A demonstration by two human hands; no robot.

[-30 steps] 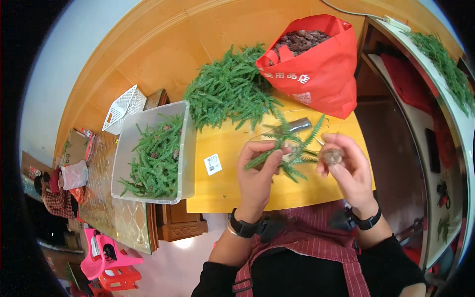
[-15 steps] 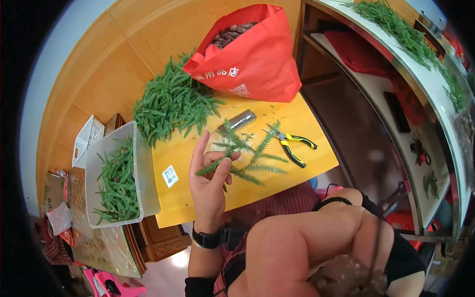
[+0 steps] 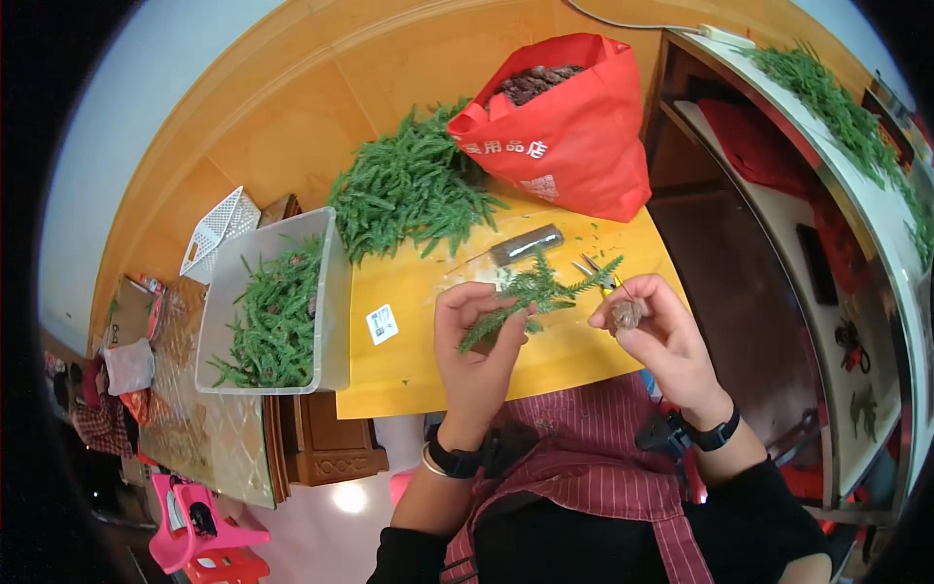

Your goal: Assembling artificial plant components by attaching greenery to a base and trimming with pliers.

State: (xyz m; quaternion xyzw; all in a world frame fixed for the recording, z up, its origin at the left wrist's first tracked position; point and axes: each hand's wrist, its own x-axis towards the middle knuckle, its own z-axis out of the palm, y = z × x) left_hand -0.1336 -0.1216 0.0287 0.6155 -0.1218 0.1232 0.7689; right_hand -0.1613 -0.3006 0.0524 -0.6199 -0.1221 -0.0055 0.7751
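My left hand pinches a green artificial fir sprig above the yellow table. Its needled tips fan out toward my right hand, which is closed round a small brown pine cone between thumb and fingers. Sprig and cone are apart, with a short gap between them. Behind my right hand lie pliers with yellow and black handles, mostly covered by the hand and sprig. Farther back, a dark bundle of thin stems or wires rests on the table.
A green sprig pile lies at the back, beside a red bag of pine cones. A translucent bin with greenery stands left. A white label sits on the yellow table. Shelving rises on the right.
My right hand has come from close below the camera to over the table's right side, holding the pine cone. My left hand still holds the sprig. The whole view has shifted.
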